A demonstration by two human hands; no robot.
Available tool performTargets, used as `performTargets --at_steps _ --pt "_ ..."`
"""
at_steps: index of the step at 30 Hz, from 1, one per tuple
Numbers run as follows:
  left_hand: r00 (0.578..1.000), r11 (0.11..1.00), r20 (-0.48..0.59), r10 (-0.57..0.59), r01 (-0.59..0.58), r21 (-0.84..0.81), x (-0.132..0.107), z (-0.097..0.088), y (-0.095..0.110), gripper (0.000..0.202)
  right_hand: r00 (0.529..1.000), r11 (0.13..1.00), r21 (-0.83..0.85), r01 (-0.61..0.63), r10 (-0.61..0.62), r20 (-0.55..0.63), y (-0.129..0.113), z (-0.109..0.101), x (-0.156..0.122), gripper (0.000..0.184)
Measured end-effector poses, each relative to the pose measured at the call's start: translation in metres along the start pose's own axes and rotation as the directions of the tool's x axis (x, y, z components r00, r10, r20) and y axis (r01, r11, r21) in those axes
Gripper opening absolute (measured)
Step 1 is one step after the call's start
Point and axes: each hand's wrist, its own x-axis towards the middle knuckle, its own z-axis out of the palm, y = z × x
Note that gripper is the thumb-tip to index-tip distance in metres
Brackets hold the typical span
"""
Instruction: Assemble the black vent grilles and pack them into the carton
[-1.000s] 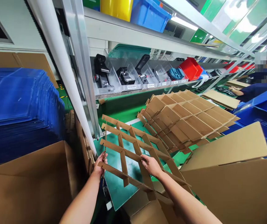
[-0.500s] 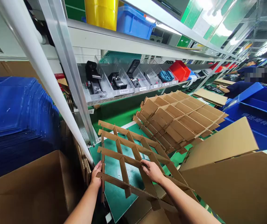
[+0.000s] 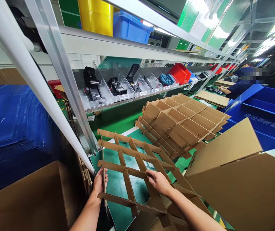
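Note:
A brown cardboard divider grid (image 3: 132,157) is spread over the green bench surface (image 3: 118,183) in front of me. My left hand (image 3: 99,181) grips its left edge strip, fingers curled round the card. My right hand (image 3: 158,181) holds a strip near the middle of the grid, fingers closed over it. A stack of several more divider grids (image 3: 183,123) lies just beyond, to the right.
A large open cardboard box (image 3: 236,179) stands at the right, another (image 3: 31,199) at the lower left. Stacked blue sheets (image 3: 12,122) fill the left. Clear bins with black parts (image 3: 108,86) line the shelf. Blue crates (image 3: 262,112) and another person (image 3: 238,88) are far right.
The view has tilted up a little. The grid sits slightly lower and is spread wider between my hands, which keep their hold.

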Motion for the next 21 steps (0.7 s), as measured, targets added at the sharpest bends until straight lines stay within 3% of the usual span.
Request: performTargets --at_steps 13,21 --pt "0.999 0.997 0.033 0.01 -0.008 -0.073 0.0 -0.017 0.004 0.013 0.999 0.998 -0.058 -0.02 0.023 0.044 -0.007 -0.003 0.0 0.026" --pt "1.0 0.999 -0.009 0.006 -0.006 -0.051 -0.001 -0.018 0.004 0.021 0.997 0.995 -0.098 -0.018 0.026 0.077 -0.007 0.002 0.002 0.028"
